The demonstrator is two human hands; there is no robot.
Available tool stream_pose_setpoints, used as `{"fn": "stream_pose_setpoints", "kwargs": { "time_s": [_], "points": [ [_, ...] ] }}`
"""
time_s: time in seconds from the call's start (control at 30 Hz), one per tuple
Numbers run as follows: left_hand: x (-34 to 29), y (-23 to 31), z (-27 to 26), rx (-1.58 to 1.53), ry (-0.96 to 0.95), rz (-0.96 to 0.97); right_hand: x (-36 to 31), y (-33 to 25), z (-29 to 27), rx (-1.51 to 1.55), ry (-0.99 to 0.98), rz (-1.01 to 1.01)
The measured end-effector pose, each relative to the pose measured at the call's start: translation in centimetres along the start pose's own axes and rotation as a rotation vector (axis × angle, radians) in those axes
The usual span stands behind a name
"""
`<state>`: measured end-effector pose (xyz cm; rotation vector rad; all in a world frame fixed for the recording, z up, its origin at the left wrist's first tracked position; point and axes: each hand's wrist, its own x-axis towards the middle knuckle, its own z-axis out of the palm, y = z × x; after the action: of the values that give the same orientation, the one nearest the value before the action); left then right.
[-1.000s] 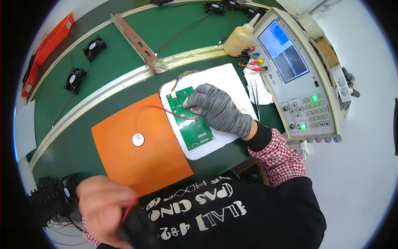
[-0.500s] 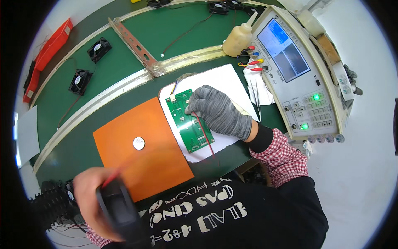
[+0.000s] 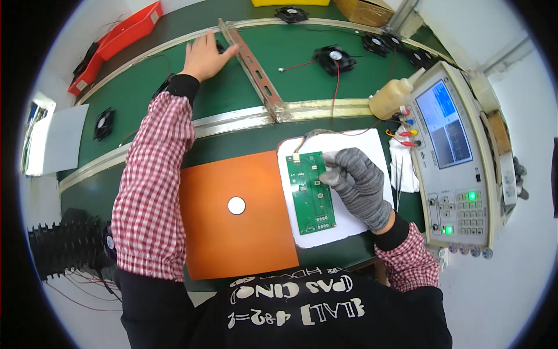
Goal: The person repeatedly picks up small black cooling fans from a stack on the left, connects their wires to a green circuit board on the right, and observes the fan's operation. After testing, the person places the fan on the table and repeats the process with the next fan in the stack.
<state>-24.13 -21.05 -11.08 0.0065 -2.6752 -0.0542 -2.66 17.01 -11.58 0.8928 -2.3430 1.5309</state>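
My bare left hand (image 3: pixel 206 57) reaches over the far side of the green bench, left of a slotted metal strip (image 3: pixel 256 70). Its fingers are stretched, and a black fan (image 3: pixel 220 46) shows partly behind them; contact cannot be made out. My right hand (image 3: pixel 360 186), in a grey glove with bare fingertips, hovers at the right edge of a green circuit board (image 3: pixel 314 200). Its thumb and forefinger stand apart with nothing visible between them. The board lies on a white pad (image 3: pixel 349 232), with a wired white plug at its top left corner.
An orange mat (image 3: pixel 238 244) bears a white disc (image 3: pixel 236 206). To the right stand a tester with a screen (image 3: pixel 444 125), a yellowish squeeze bottle (image 3: pixel 390 99) and tweezers (image 3: pixel 399 180). Fans (image 3: pixel 335 58) lie beyond the rail; red bins (image 3: pixel 131 29) sit at far left.
My left hand has let go of the fan and swung from the near left to the far bench. A fan now lies right of the strip. My right hand has released the red wire.
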Motion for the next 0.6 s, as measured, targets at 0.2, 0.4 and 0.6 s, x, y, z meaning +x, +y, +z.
{"fn": "stream_pose_setpoints", "kwargs": {
  "time_s": [0.2, 0.4, 0.6],
  "points": [
    [-6.4, 7.2, -6.9, 0.003, -0.088, 0.199, -0.6, -0.4, -0.2, 0.281, -0.109, 0.246],
    [-18.9, 17.4, -19.5, -0.896, 0.128, 0.648, -0.9, -4.8, -0.5, 0.658, -0.425, 0.461],
    [-16.8, 6.1, -22.1, -0.457, 0.742, 0.329, -1.6, -4.9, -1.2, 1.050, -1.080, 1.047]
  ]
}}
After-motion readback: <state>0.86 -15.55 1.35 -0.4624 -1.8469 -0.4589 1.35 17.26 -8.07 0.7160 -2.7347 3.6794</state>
